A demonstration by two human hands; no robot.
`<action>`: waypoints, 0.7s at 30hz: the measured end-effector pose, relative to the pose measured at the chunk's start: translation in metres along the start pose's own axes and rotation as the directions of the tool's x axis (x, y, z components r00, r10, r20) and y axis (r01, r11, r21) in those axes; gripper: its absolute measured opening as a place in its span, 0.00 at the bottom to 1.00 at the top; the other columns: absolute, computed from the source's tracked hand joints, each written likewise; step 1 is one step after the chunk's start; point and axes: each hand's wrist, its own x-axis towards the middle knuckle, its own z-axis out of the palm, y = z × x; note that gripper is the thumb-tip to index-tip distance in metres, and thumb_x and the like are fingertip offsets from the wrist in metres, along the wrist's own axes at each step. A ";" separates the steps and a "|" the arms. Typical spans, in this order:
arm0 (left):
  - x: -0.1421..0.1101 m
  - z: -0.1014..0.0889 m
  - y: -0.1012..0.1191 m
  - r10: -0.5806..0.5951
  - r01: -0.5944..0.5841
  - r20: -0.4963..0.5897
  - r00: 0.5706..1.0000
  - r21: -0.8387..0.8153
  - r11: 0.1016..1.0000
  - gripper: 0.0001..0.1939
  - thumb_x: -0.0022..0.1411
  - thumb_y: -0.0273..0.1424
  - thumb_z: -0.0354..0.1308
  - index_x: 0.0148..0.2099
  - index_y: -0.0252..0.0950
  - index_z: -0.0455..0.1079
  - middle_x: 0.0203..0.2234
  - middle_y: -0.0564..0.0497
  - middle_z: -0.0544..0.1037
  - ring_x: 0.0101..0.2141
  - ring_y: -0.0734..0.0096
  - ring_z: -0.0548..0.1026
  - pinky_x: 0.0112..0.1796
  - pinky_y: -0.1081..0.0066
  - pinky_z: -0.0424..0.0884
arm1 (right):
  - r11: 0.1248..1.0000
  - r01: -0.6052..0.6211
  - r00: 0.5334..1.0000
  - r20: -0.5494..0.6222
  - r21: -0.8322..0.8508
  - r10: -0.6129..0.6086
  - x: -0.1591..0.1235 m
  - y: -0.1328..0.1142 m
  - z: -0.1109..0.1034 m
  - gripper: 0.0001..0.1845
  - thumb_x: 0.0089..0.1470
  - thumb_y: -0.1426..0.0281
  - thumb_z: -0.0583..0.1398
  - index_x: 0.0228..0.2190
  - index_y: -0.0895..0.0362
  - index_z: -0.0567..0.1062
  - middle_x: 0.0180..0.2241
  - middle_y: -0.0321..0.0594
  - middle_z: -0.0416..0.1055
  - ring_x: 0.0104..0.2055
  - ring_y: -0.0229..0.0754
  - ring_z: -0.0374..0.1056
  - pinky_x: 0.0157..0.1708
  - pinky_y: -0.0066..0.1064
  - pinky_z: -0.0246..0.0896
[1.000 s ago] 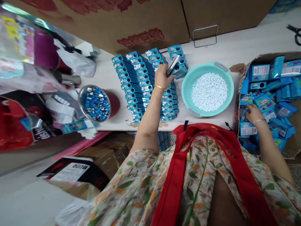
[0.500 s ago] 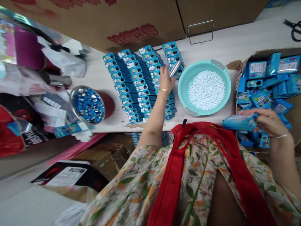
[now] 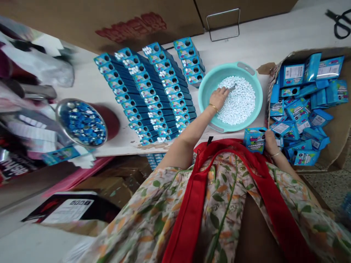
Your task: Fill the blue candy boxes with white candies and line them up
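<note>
Rows of blue boxes (image 3: 149,91) and a pot (image 3: 112,122) of shiny blue pieces (image 3: 85,126) crowd the left, a carton (image 3: 338,135) of loose boxes (image 3: 296,111) the right, scissors (image 3: 340,25) beyond it. On the white table (image 3: 257,36), backed by brown cardboard (image 3: 178,22), sits a turquoise basin (image 3: 207,87) of white pellets (image 3: 238,107), the left hand (image 3: 218,98) pinching a metal tool (image 3: 232,87) among them. By the near edge, the right hand (image 3: 270,142) clasps a small printed box (image 3: 253,139), blue with a dark round hole

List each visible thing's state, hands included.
Left hand: closed on silver metal tool
Right hand: closed on blue cardboard carton
Round teal plastic basin: partly filled with white pellets
Brown cardboard box: open, piled with blue cartons
Round red pot: uncovered, holding blue pieces
Black scissors: lying flat
</note>
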 end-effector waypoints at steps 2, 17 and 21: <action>-0.008 0.009 0.014 0.085 -0.084 0.083 0.993 -0.013 0.996 0.27 0.78 0.22 0.43 0.71 0.36 0.71 0.65 0.33 0.76 0.65 0.45 0.75 0.61 0.48 0.72 | 0.999 0.025 0.999 -0.036 0.024 -0.025 0.002 0.003 0.014 0.45 0.48 0.19 0.56 0.32 0.48 0.75 0.32 0.40 0.76 0.42 0.53 0.76 0.49 0.48 0.81; -0.070 -0.019 -0.005 0.383 -0.349 -0.042 0.923 -0.516 0.783 0.28 0.79 0.50 0.53 0.64 0.33 0.73 0.58 0.32 0.81 0.55 0.50 0.80 0.58 0.54 0.76 | 0.939 0.337 0.908 -0.242 -0.067 -0.342 0.040 0.020 -0.002 0.37 0.52 0.45 0.74 0.55 0.48 0.72 0.51 0.42 0.78 0.57 0.53 0.77 0.68 0.53 0.74; -0.089 -0.092 -0.006 0.414 -0.395 -0.042 0.909 -0.401 0.827 0.26 0.79 0.49 0.54 0.65 0.37 0.74 0.55 0.37 0.81 0.54 0.51 0.80 0.57 0.55 0.75 | 0.847 0.409 0.847 -0.205 -0.340 -0.491 0.058 0.013 0.006 0.29 0.62 0.50 0.67 0.58 0.50 0.73 0.58 0.50 0.77 0.64 0.60 0.73 0.73 0.62 0.66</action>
